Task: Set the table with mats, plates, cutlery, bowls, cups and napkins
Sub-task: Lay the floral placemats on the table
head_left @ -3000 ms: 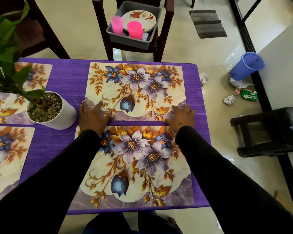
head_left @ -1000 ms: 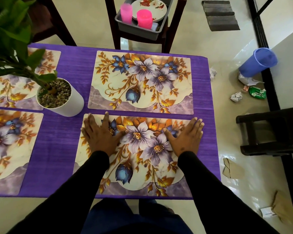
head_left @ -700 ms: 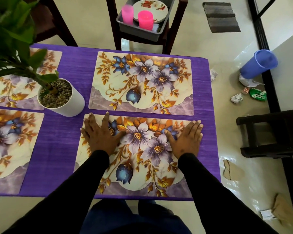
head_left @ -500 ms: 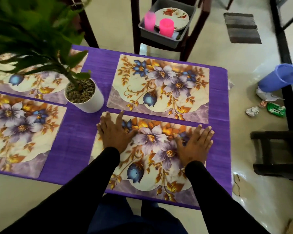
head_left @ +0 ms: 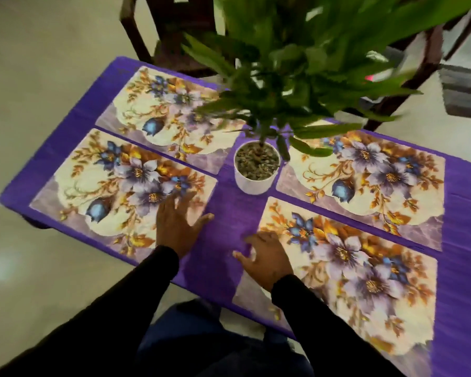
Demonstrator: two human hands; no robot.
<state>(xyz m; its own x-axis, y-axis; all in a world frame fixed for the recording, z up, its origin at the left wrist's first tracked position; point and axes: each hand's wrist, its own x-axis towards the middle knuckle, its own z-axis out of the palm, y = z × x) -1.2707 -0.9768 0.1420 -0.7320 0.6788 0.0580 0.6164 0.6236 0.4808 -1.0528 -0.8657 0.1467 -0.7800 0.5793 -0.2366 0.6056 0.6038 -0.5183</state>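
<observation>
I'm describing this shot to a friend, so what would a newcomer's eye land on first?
Four floral placemats cover the purple tablecloth, two on each side. A leafy plant in a white pot stands at the centre, its leaves filling the top of the view. The left hand rests spread on the near-left mat; the right hand is at the near-right mat's corner.
</observation>
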